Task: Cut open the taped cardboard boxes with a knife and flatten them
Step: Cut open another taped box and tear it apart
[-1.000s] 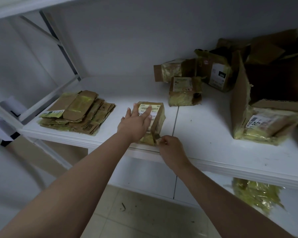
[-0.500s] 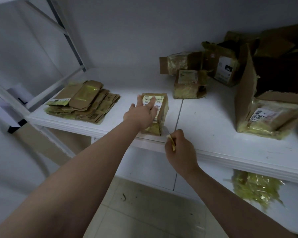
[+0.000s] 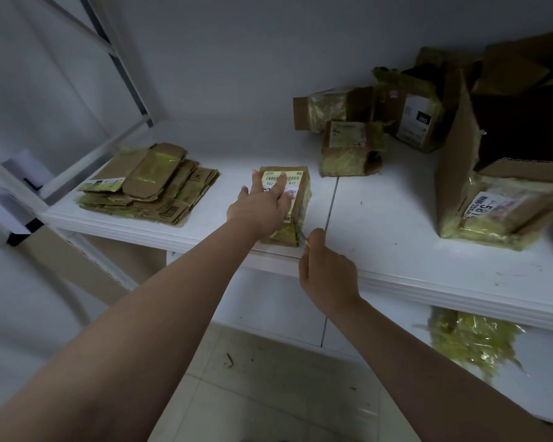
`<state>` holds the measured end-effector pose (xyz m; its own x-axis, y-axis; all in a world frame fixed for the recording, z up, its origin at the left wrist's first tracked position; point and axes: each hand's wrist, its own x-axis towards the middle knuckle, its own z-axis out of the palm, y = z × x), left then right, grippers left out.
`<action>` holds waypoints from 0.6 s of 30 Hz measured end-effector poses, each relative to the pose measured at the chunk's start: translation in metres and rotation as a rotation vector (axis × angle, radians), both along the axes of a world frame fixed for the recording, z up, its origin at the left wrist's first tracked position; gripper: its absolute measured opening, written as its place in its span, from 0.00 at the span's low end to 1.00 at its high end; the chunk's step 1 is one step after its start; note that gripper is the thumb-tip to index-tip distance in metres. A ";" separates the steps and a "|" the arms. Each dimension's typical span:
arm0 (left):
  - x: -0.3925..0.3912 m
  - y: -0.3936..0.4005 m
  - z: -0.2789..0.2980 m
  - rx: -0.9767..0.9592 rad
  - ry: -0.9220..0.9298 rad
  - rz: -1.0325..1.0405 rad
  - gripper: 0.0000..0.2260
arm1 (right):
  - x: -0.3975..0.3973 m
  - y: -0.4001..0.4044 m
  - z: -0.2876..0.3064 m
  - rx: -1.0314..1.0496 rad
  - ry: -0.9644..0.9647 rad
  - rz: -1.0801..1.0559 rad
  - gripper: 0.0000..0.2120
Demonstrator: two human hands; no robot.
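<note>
A small taped cardboard box (image 3: 302,194) with a barcode label lies near the front edge of the white shelf (image 3: 396,237). My left hand (image 3: 264,205) presses down flat on its top, fingers straight. My right hand (image 3: 328,275) grips a small knife (image 3: 304,241) whose tip sits at the box's near right corner. Most of the knife is hidden inside my fist.
A stack of flattened boxes (image 3: 150,183) lies on the shelf's left. Several taped boxes (image 3: 351,148) sit at the back right beside a large open box (image 3: 505,173). Crumpled yellow tape (image 3: 473,339) lies on the lower shelf. A metal shelf post (image 3: 122,65) stands at left.
My right hand pulled back off the box's corner toward me, then moved up to it again with the knife. My left hand stayed pressed on the box.
</note>
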<state>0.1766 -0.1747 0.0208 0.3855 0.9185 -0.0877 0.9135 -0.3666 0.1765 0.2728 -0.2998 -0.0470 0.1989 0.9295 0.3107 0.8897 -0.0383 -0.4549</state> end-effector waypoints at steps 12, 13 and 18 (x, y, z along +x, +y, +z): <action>-0.001 -0.007 0.011 -0.113 -0.028 -0.011 0.36 | 0.012 0.008 0.008 -0.160 -0.058 0.077 0.07; -0.003 -0.006 0.012 -0.106 -0.004 -0.031 0.37 | 0.016 0.007 0.008 -0.154 -0.004 0.099 0.05; -0.019 0.009 0.031 -0.090 0.117 -0.208 0.29 | 0.039 -0.002 0.009 -0.046 0.250 0.052 0.05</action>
